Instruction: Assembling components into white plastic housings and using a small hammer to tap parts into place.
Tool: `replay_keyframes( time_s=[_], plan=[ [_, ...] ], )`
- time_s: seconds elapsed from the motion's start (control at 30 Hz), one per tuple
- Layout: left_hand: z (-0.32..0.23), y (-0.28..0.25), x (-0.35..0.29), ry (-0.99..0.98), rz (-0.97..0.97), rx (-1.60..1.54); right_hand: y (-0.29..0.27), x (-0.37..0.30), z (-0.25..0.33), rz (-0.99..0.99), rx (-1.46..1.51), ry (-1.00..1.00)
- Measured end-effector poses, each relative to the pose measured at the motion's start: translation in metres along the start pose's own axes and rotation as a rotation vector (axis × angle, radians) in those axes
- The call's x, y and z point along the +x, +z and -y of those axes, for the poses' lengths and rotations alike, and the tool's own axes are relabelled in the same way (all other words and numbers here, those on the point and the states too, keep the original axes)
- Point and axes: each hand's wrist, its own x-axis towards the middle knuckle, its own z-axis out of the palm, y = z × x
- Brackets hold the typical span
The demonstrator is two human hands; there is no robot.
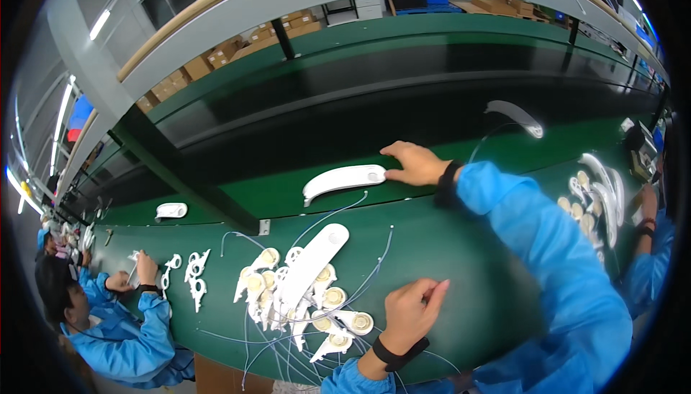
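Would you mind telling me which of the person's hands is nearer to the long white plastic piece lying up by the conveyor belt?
The right hand: its fingertips touch the end of the white plastic piece. The left hand is down at the table's near edge.

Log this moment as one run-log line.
right hand: touching long white shell on belt | left hand: pinching thin wire near white parts pile
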Motion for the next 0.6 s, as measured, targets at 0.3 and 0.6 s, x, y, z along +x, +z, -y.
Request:
replay_keyframes(
  time_s=[0.3, 0.6],
  plan=[
    [0.023, -0.001, 0.005, -0.439, 0.091, -0.751, 0.0, 0.023, 0.038, 0.297, 0.61, 0.099],
    [0.003, -0.03, 0.013, -0.593, 0.356, -1.716, -0.116, -0.051, 0.079, 0.863, 0.819, -0.246]
  ],
)
